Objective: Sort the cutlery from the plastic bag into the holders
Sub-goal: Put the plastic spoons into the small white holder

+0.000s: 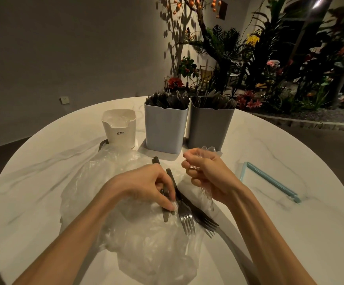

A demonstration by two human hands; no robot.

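White marble-patterned surface, round and backed by potted plants, carries three holders: a small white one with clear pieces inside, a pale one and a grey one, both bristling with dark cutlery. A person's left hand pinches a dark piece on the crumpled plastic bag, apparently picking it from at least two dark forks lying there. The right hand is clenched around a bundle of clear utensils, too blurred to count, likely gathered for one drop. One blue bag clip lies aside.
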